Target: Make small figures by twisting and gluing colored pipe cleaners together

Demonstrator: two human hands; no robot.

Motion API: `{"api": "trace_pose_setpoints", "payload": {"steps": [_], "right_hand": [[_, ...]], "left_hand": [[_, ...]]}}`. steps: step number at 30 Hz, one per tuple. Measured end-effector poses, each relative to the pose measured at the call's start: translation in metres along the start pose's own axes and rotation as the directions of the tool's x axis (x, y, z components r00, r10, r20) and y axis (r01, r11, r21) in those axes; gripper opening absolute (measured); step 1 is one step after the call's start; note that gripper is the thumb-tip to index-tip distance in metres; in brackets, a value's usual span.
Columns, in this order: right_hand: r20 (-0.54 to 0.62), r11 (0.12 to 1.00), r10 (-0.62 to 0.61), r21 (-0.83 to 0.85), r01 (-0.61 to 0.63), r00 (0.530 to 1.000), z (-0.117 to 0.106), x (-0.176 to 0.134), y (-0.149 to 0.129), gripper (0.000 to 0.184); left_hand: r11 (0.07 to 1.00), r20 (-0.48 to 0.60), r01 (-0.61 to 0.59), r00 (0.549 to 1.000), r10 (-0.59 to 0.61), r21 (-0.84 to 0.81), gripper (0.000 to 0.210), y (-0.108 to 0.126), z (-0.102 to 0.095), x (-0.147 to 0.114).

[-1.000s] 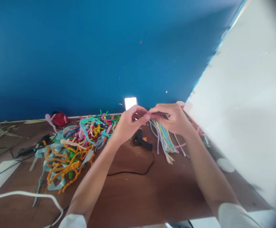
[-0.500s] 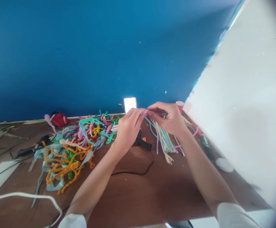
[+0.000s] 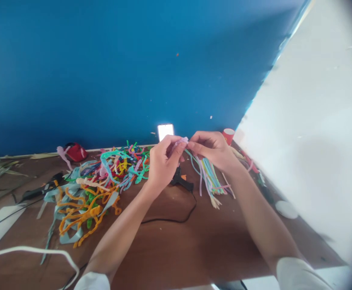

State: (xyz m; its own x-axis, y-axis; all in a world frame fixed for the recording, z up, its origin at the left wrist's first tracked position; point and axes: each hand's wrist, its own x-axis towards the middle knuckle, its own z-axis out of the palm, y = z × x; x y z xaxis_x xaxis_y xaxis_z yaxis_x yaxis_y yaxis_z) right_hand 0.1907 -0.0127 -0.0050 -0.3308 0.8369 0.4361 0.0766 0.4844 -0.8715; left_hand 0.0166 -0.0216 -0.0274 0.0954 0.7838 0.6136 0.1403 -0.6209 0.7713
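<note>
My left hand and my right hand meet above the brown table, both pinching a pale pink pipe cleaner between their fingertips. Its end curls at my left thumb. Under my right hand lies a bundle of straight pastel pipe cleaners. A black glue gun rests on the table just below my left hand, its cord trailing toward me.
A tangled heap of coloured pipe cleaners and ribbons covers the table's left. A lit phone leans on the blue wall. A red cup stands at the corner. A red object, black tool and white disc lie around.
Both hands have shifted slightly left and up with the pink pipe cleaner, my left fingers turning around its end. Nothing on the table moved.
</note>
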Motion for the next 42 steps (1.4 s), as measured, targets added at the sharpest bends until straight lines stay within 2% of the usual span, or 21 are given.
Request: {"api": "trace_pose_setpoints", "payload": {"steps": [4,10,14,19,21,24,25,27,31,34,37,42], "right_hand": [[-0.034,1.0,0.001,-0.009,-0.001,0.999,-0.007,0.004,0.01,0.029],[-0.109,0.994,-0.004,-0.109,-0.008,0.994,-0.012,0.006,0.016,0.036],[-0.037,0.963,-0.058,-0.264,0.046,0.998,-0.011,0.002,0.005,0.034],[0.028,0.822,-0.282,-0.508,0.256,0.959,-0.008,-0.004,-0.003,0.015],[0.069,0.788,-0.342,-0.522,0.326,0.937,-0.006,-0.006,-0.004,0.012],[0.122,0.822,-0.333,-0.448,0.351,0.935,-0.004,-0.006,-0.004,0.016],[0.124,0.836,-0.323,-0.427,0.345,0.938,-0.003,-0.006,-0.005,0.016],[0.102,0.859,-0.31,-0.396,0.325,0.945,-0.002,-0.005,-0.005,0.014],[0.017,0.904,-0.244,-0.359,0.233,0.97,0.002,-0.005,-0.005,0.012],[-0.035,0.906,-0.212,-0.382,0.183,0.977,0.003,-0.005,-0.004,0.012],[-0.072,0.91,-0.196,-0.386,0.154,0.978,0.004,-0.004,-0.002,0.014],[-0.109,0.908,-0.204,-0.392,0.146,0.973,0.005,-0.004,-0.001,0.015]], "left_hand": [[0.997,0.084,0.016,0.996,-0.009,-0.072,0.021,0.002,-0.003,0.002],[0.961,0.289,0.196,0.948,-0.134,-0.196,0.025,0.008,-0.013,0.007],[0.884,0.463,0.381,0.857,-0.226,-0.272,0.026,0.009,-0.022,0.011],[0.738,0.58,0.61,0.724,-0.373,-0.288,0.027,0.004,-0.029,0.015],[0.671,0.626,0.671,0.679,-0.383,-0.316,0.027,0.001,-0.03,0.017],[0.635,0.682,0.697,0.643,-0.348,-0.334,0.028,-0.001,-0.029,0.017],[0.647,0.682,0.688,0.647,-0.342,-0.328,0.029,-0.001,-0.028,0.016],[0.704,0.65,0.64,0.682,-0.336,-0.308,0.032,-0.001,-0.027,0.015],[0.852,0.552,0.456,0.793,-0.259,-0.256,0.042,-0.003,-0.022,0.014],[0.937,0.467,0.3,0.864,-0.187,-0.179,0.046,-0.005,-0.017,0.014],[0.962,0.379,0.235,0.91,-0.167,-0.141,0.034,-0.006,-0.012,0.013],[0.984,0.235,0.172,0.959,-0.157,-0.048,0.024,-0.004,-0.007,0.01]]}}
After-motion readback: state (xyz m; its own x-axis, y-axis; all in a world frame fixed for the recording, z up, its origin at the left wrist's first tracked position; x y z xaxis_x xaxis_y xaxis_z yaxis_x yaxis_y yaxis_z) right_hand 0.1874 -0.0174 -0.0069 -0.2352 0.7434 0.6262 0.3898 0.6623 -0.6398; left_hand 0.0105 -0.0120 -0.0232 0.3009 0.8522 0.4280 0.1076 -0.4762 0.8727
